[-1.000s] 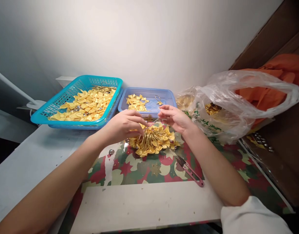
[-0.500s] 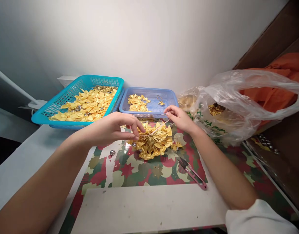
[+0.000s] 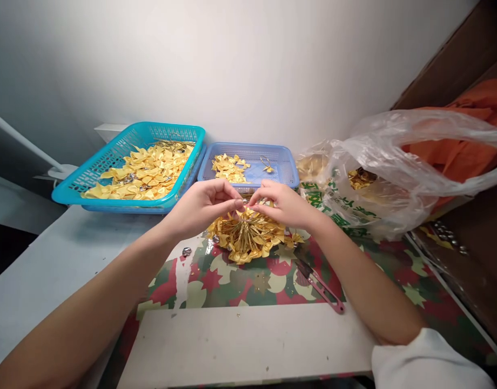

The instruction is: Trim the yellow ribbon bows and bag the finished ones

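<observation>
A round bundle of yellow ribbon bows [image 3: 252, 243] lies on the patterned mat, its gold cord stems gathered at the centre. Just above that centre, the fingertips of my left hand [image 3: 210, 208] and my right hand [image 3: 283, 205] meet. Both are closed in a pinch on a thin pale string, which the fingers mostly hide. One loose bow [image 3: 295, 239] sits at the bundle's right side. Below it on the mat are pink-handled thread snips [image 3: 321, 286]. A small silver bell [image 3: 186, 252] rests to the left of the bundle.
A turquoise basket [image 3: 70, 195] heaped with yellow bows stands at the back left. Beside it is a blue basket [image 3: 291, 167] with fewer bows. Clear plastic bags [image 3: 378, 183] crowd the right. A white board [image 3: 240, 346] lies along the front.
My right hand has moved left and down from the bundle's upper right. My left hand has come up and right. Their fingertips now meet over the bundle, and the stretched string is mostly hidden.
</observation>
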The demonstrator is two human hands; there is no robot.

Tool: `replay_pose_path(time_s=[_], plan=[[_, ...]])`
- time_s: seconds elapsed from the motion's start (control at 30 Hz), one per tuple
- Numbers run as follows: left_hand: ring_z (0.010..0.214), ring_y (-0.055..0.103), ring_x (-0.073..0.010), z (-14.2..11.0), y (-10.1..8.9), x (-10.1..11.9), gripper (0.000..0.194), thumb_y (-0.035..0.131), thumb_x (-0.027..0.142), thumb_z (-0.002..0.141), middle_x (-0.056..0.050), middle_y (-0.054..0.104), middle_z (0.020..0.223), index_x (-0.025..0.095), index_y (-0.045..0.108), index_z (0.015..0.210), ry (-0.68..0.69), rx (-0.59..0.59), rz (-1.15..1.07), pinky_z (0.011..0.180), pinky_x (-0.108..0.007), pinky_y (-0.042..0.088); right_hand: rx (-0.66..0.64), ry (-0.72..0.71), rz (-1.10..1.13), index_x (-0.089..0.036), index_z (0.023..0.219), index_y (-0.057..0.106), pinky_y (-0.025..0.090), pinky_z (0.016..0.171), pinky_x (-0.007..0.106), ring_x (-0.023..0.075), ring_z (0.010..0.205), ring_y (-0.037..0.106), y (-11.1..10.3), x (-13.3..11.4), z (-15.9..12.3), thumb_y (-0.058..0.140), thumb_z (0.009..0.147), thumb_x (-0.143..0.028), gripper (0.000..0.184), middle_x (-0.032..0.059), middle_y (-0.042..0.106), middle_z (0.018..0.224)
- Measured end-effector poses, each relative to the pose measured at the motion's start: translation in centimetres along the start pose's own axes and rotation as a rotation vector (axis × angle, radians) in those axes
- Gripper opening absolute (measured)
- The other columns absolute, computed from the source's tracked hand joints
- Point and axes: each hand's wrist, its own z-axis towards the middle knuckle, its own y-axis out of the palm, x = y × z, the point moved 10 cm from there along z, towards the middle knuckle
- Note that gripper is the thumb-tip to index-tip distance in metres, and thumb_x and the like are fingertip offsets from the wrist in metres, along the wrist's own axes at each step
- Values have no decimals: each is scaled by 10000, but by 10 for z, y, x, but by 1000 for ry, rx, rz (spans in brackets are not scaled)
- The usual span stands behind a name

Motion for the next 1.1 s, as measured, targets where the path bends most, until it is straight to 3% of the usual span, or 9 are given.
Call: replay_pose_path(time_s=[0.1,0.17,0.3,0.5,0.7,0.9,1.1], plan=[[589,624,-112,-3,11,-2,175,587,330,888,-27,705,710,177,609,805,-17,-141,148,517,-219,491,-60,-17,-59,-177,870,695,320,729,279,153,790,444,5,-1,0,601,902,-222,110,12,478,818],[539,567,-99,-6,15,-2,224,526,335,921,-10,668,663,176,599,783,-10,-176,270,472,-211,436,-89,-40,-78,-184,848,710,304,721,277,155,785,429,9,-3,1,629,889,-246,110,9,464,799],[488,472,-93,-8,15,4,282,459,315,945,9,595,605,177,578,730,42,-125,548,446,-220,350,-54,-52,-103,-184,796,721,280,706,277,155,762,418,9,-4,3,650,866,-249,118,0,465,739],[555,539,-141,-14,20,2,266,490,375,922,-25,627,666,190,558,743,69,-156,794,491,-253,367,-27,-34,-93,-184,790,738,278,696,272,152,747,436,11,-5,3,652,856,-260,133,0,503,702],[644,563,-183,-20,25,10,186,515,278,873,-49,591,715,198,484,708,145,-124,990,556,-282,398,13,15,-69,-180,718,729,278,686,285,147,699,431,6,1,4,666,808,-242,127,-8,516,623],[562,491,-148,-16,36,10,308,433,239,920,-17,524,618,203,428,614,165,-191,948,544,-290,354,40,76,79,-179,582,626,315,659,285,143,690,457,-9,8,-2,629,756,-207,176,-9,515,636],[540,431,-128,-6,31,24,369,445,224,918,9,457,551,195,435,550,327,-158,786,536,-281,333,84,3,69,-180,555,578,375,775,327,202,935,447,-26,0,-5,614,735,-182,184,39,515,882]])
